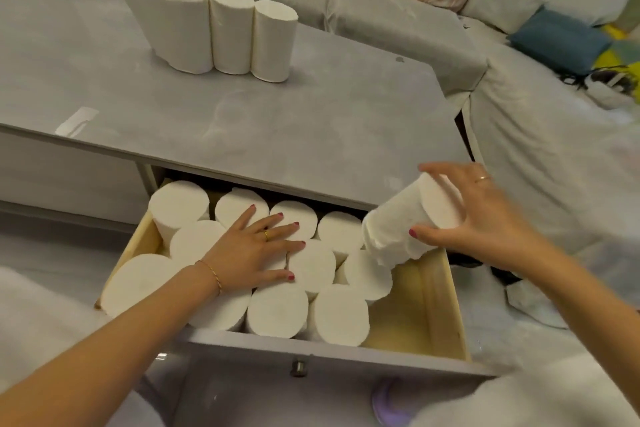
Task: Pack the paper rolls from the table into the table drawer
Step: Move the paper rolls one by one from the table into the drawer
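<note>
Left hand flat on drawer rolls, fingers spread, right hand gripping tilted roll

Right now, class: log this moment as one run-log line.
right hand: holds tilted roll over drawer | left hand: flat on packed rolls | table: three rolls left

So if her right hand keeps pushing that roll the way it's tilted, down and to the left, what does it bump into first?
Probably the standing roll just below the tilted roll held by the right hand, beside the drawer's bare gap. Depth is hard to judge.
</note>
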